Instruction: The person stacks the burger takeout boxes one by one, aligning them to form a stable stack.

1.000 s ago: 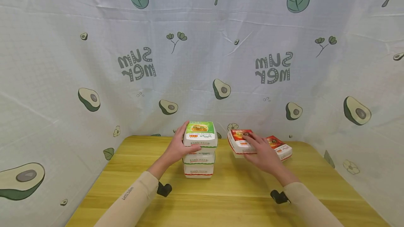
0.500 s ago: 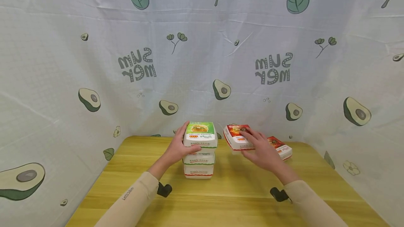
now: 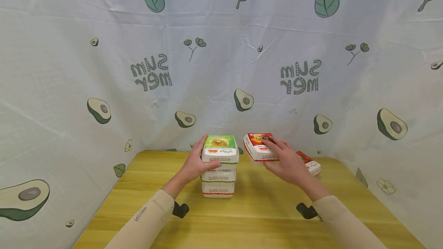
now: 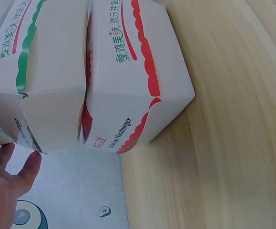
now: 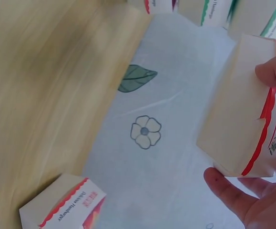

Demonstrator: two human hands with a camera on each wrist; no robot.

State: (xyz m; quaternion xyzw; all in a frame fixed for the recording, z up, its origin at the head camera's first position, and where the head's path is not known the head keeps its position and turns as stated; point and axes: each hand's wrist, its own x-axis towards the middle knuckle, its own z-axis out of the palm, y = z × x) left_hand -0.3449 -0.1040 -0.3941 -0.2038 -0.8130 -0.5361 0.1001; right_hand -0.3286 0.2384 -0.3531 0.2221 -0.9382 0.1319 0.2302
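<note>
1. Stack of three boxes [image 3: 219,176] stands left of centre; the left hand [image 3: 193,166] holds its top green box [image 3: 221,150], thumb near, fingers far.
2. Right hand [image 3: 286,165] grips a red box [image 3: 257,150], now higher and farther left.
3. That seemingly puts it clear of the table [image 3: 242,226], nearer the stack; another red box [image 3: 311,166] lies far right.

Reaching forward with left forearm [image 3: 148,216] slanted toward 1 o'clock and right forearm [image 3: 342,222] toward 10:30, both long-sleeved. Gripping with left hand [image 3: 191,167] at 7 o'clock, left thumb [image 3: 212,164] extended to 3. Pinching with right hand [image 3: 290,163] at 4 o'clock, fingers [image 3: 276,146] aimed toward 10.
</note>
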